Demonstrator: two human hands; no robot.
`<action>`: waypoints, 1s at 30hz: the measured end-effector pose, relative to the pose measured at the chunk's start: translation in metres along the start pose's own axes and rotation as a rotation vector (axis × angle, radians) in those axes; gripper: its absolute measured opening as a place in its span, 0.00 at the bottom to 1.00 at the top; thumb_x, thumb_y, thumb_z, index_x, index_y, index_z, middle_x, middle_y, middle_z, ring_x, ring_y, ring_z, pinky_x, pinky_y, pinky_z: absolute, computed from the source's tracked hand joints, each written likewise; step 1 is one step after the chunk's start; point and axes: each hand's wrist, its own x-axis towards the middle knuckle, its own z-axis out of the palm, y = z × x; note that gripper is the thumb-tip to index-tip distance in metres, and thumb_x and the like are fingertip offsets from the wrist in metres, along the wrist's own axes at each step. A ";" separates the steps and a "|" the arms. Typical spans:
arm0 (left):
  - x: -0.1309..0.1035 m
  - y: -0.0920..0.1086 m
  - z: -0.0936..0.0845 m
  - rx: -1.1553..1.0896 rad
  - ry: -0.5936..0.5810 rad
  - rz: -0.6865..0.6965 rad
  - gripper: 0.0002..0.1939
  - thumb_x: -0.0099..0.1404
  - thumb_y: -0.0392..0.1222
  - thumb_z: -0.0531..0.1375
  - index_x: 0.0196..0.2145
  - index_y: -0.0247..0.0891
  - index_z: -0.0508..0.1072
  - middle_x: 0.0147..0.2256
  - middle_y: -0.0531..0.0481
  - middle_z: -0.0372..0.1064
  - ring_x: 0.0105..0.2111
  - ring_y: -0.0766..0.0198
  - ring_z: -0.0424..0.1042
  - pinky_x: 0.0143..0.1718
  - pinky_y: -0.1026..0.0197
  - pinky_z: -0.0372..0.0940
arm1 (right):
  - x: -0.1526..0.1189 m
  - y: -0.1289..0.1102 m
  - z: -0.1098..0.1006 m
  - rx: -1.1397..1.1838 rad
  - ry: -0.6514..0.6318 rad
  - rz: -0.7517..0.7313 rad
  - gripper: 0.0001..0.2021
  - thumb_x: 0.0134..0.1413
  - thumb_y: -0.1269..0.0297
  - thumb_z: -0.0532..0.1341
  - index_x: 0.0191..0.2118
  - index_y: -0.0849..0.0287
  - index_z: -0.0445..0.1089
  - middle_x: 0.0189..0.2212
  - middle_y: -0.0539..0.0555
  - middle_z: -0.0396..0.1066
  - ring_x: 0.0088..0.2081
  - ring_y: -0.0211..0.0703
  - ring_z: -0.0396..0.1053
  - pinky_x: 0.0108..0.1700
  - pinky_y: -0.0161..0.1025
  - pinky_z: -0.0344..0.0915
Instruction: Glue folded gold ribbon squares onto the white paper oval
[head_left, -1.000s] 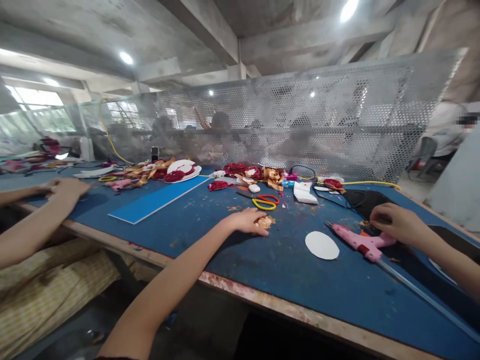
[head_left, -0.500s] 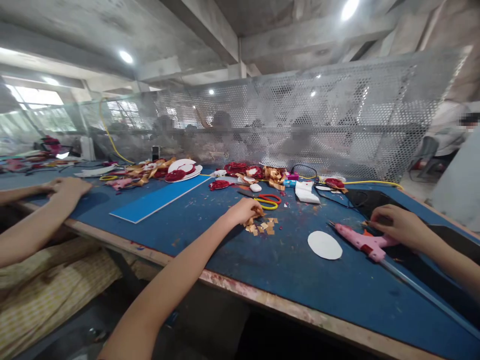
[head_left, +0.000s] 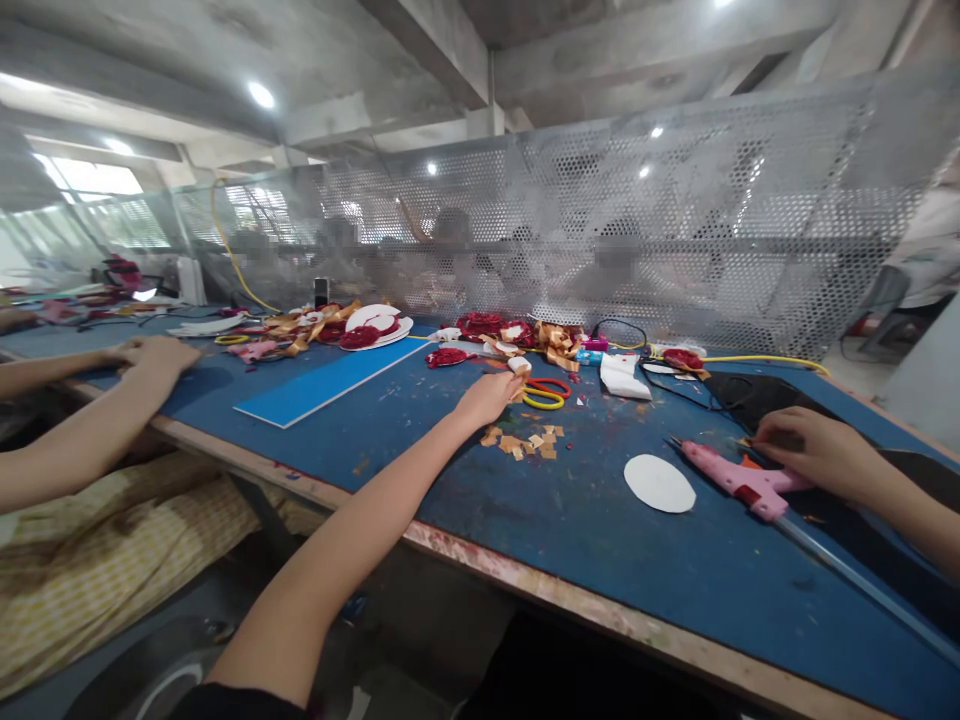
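Observation:
My left hand (head_left: 489, 398) is closed on something gold beside the scissors (head_left: 546, 394), which have red and yellow handles. Just nearer me lie several small gold squares (head_left: 525, 442) on the blue tabletop. At the right, my right hand (head_left: 796, 440) is pinched round a small gold piece (head_left: 745, 444), above the pink glue gun (head_left: 739, 480). A clear glue stick runs back from the gun toward the lower right. A white oval disc (head_left: 660, 484) lies flat between the squares and the gun.
A blue board (head_left: 326, 385) lies left of my forearm. Red and gold ribbon (head_left: 559, 345) is heaped along the back, before a perforated metal screen (head_left: 480, 230). Another person's hands (head_left: 157, 358) rest at the left. A yellow cable (head_left: 772, 360) runs at the back right.
My left hand has moved off the gold squares, away from me toward the scissors and a white piece. My right hand stays by the glue gun. The view has shifted slightly.

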 end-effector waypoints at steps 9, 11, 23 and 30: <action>-0.004 0.006 0.003 -0.024 -0.061 0.035 0.21 0.66 0.51 0.48 0.22 0.37 0.67 0.24 0.45 0.69 0.29 0.54 0.70 0.32 0.61 0.58 | 0.000 -0.003 -0.001 0.001 0.034 -0.004 0.11 0.42 0.51 0.55 0.26 0.51 0.68 0.33 0.57 0.70 0.36 0.52 0.68 0.38 0.46 0.64; -0.004 0.004 0.004 -0.059 -0.053 0.037 0.16 0.66 0.47 0.49 0.27 0.37 0.69 0.27 0.45 0.70 0.31 0.55 0.70 0.33 0.62 0.58 | 0.000 -0.002 0.000 -0.001 0.043 -0.004 0.11 0.42 0.51 0.56 0.26 0.51 0.68 0.34 0.57 0.69 0.35 0.52 0.68 0.37 0.46 0.64; 0.006 -0.006 0.005 -0.388 -0.093 0.050 0.16 0.59 0.32 0.45 0.40 0.35 0.69 0.27 0.52 0.67 0.23 0.67 0.65 0.27 0.66 0.60 | 0.000 0.001 0.003 0.007 0.067 -0.068 0.11 0.44 0.53 0.56 0.26 0.53 0.69 0.34 0.57 0.69 0.36 0.50 0.68 0.40 0.44 0.63; 0.007 -0.005 0.004 -0.511 -0.164 0.112 0.11 0.58 0.32 0.50 0.36 0.34 0.70 0.33 0.50 0.70 0.29 0.68 0.68 0.31 0.67 0.62 | 0.000 0.001 0.004 0.003 0.071 -0.093 0.11 0.46 0.53 0.55 0.26 0.54 0.68 0.34 0.57 0.69 0.36 0.49 0.68 0.40 0.43 0.63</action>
